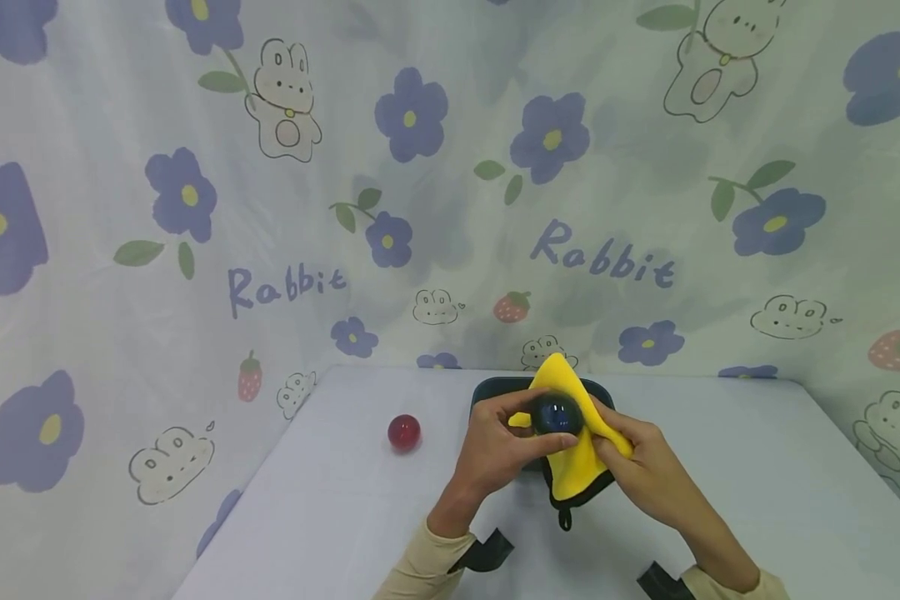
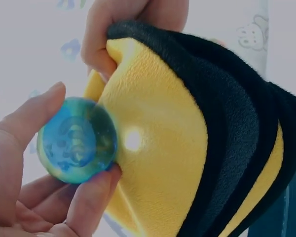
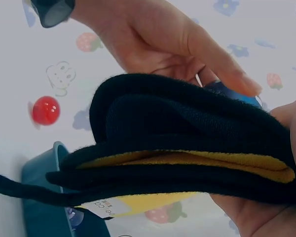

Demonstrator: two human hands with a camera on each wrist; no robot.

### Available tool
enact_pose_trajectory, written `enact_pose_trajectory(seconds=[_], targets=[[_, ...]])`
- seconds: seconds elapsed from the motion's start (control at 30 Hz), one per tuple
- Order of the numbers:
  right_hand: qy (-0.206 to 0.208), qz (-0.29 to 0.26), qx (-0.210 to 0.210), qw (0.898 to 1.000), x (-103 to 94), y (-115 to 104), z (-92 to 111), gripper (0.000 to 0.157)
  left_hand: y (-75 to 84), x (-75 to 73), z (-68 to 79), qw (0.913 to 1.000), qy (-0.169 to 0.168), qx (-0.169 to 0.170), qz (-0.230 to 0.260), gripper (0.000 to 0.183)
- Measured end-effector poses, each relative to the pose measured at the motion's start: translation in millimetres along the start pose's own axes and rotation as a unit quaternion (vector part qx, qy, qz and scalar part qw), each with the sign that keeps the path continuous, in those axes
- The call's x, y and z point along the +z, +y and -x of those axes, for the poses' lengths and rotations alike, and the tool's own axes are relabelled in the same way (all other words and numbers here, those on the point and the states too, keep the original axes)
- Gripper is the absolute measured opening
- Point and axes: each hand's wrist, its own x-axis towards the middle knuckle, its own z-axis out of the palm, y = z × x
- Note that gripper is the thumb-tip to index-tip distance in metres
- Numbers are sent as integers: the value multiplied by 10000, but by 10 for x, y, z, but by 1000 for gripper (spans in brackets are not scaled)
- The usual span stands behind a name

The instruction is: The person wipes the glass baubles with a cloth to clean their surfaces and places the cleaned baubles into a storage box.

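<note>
At the far left, a hanging sheet [image 1: 450, 192] printed with purple flowers, rabbits and strawberries runs along the side and back of the white counter [image 1: 292, 517]. A red ball [image 1: 404, 433] rests on the counter, to the left of the hands and apart from them. Next comes the left hand [image 1: 493, 443], its thumb and fingers pinching a dark blue, glassy ball [image 1: 557, 414] by its sides, up off the counter. In the left wrist view the ball looks see-through and lighter blue. Behind the hands stands a dark teal tub [image 1: 495, 387], partly hidden by them. The yellow cloth [image 1: 570, 479] is held up just beside the blue ball; whether the two touch, I cannot tell. The cloth is folded, with a black edge and a small black loop [image 1: 565, 520] hanging at its bottom corner. Farthest right, the right hand [image 1: 647, 467] pinches the cloth between thumb and fingers.
</note>
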Motion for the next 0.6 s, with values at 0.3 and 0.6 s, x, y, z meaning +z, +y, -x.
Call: enact_pose_trajectory(seconds=[0.3,0.6], targets=[[6,-5,190,9998,-2,-34,12,50,-28,45,-7,9994,279,137,139,56],[68,168,167,9997,-12,-81,29,50,-34,36,-6,9987,507,20,-103,58]])
